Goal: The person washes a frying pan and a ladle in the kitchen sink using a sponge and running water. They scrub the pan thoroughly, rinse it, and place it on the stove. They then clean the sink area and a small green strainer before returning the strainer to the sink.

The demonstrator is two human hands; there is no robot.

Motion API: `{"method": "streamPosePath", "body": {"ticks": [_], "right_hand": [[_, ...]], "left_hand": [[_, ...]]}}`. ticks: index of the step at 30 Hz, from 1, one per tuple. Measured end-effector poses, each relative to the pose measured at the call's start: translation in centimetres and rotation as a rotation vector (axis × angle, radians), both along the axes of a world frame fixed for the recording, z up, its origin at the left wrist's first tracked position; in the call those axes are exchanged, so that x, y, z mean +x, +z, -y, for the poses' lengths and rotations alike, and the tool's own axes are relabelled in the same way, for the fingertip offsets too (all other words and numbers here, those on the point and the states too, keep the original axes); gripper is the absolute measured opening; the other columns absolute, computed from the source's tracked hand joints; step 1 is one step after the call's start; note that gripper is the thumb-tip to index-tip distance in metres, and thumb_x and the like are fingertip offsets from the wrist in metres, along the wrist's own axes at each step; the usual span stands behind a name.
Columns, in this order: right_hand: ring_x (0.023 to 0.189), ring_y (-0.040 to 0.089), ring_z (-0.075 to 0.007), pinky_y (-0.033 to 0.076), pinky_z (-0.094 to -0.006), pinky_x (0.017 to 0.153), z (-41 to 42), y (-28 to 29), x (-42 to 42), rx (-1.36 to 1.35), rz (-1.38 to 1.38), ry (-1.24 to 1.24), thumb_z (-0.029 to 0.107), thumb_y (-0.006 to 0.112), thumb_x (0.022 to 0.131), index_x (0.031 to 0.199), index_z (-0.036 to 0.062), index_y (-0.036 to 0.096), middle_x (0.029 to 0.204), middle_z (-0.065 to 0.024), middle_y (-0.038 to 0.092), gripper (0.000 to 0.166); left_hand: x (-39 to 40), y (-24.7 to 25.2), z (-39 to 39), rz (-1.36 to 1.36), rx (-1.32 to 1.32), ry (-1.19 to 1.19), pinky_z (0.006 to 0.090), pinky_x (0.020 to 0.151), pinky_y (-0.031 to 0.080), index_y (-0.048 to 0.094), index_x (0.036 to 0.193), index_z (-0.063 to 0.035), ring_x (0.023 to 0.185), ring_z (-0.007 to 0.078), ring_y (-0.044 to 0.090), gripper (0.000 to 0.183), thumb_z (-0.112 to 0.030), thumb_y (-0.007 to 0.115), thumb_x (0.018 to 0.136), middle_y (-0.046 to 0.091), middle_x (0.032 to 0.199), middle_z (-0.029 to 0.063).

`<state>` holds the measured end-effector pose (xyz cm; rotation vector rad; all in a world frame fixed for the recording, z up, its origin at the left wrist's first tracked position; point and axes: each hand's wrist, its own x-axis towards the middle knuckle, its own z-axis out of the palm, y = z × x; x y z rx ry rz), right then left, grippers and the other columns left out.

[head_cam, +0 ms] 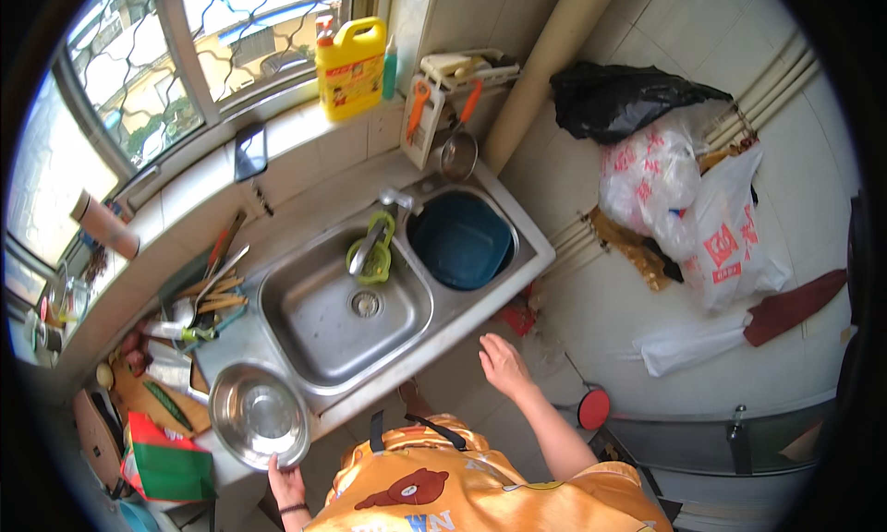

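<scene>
A round stainless steel bowl point(259, 415) rests at the counter's edge, left of the sink. My left hand point(286, 485) grips its near rim, thumb over the edge; a dark bracelet circles that wrist. The bowl looks empty. My right hand point(504, 366) hangs over the floor beyond the sink's front edge, fingers extended and holding nothing. Beside the bowl, a cucumber point(168, 405) lies on a wooden cutting board point(132, 386) near a cleaver-like metal blade point(168, 366). The steel sink basin point(326, 324) holds a green strainer point(376, 272) beneath the faucet point(398, 199).
A dark blue basin point(459, 241) fills the right sink bowl. A yellow jug point(351, 68) and a phone point(250, 152) sit on the windowsill. Utensils point(211, 289) crowd the left counter corner, near a red-green bag point(170, 463). Plastic bags point(651, 179) hang on the right wall.
</scene>
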<state>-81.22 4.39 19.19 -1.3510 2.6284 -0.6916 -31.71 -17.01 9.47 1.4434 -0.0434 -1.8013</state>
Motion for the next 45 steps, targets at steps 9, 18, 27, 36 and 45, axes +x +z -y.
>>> {"method": "streamPosePath", "body": {"ticks": [9,18,27,36,45], "right_hand": [[0.078,0.061,-0.0318,0.049,-0.0395,0.071,19.8,15.0,-26.5,-0.593,-0.223,-0.020,0.006,0.056,0.087,0.095,0.0000,0.059,0.086,-0.0162,0.061,0.010],[0.126,0.031,-0.0405,0.024,-0.0443,0.104,39.5,23.2,-38.4,-0.009,0.005,-0.462,0.074,0.060,0.062,0.123,0.0074,0.061,0.139,-0.0226,0.044,0.090],[0.074,0.065,-0.0210,0.052,-0.0350,0.068,40.6,23.9,-39.4,-0.490,0.348,-0.224,0.015,0.070,0.069,0.089,-0.0125,0.064,0.086,-0.0159,0.066,0.035],[0.106,0.052,-0.0267,0.044,-0.0366,0.090,27.9,19.1,-11.5,-0.616,-0.012,0.328,0.001,0.057,0.087,0.114,-0.0007,0.042,0.116,-0.0181,0.049,0.031],[0.082,0.060,-0.0467,0.050,-0.0524,0.068,21.6,-7.2,0.1,0.507,0.374,0.628,-0.001,0.050,0.082,0.113,0.0018,0.040,0.096,-0.0240,0.061,0.032]], "left_hand": [[-5.6,7.2,-2.0,1.341,-0.001,0.073,0.0398,0.102,0.039,0.026,0.140,0.0068,0.122,0.0311,0.043,0.090,-0.042,0.070,0.079,0.034,0.140,0.0250],[-7.2,8.9,-2.1,1.574,-0.229,0.060,0.0429,0.097,0.043,0.032,0.138,0.0034,0.118,0.0379,0.048,0.073,-0.023,0.071,0.082,0.042,0.133,0.0265],[-11.7,12.4,-1.2,1.316,-0.429,0.068,0.0388,0.099,0.044,0.029,0.138,0.0000,0.121,0.0278,0.046,0.060,-0.005,0.060,0.087,0.033,0.141,0.0142],[-18.2,14.2,4.2,1.095,-0.708,-0.477,0.0305,0.082,0.050,0.058,0.115,-0.0001,0.096,0.0188,0.062,0.027,-0.001,0.055,0.088,0.063,0.107,0.0104],[-31.5,3.5,11.4,0.543,-0.571,-1.030,0.0297,0.065,0.054,0.068,0.089,0.0017,0.067,0.0212,0.069,0.024,-0.021,0.063,0.086,0.069,0.073,0.0122]]}}
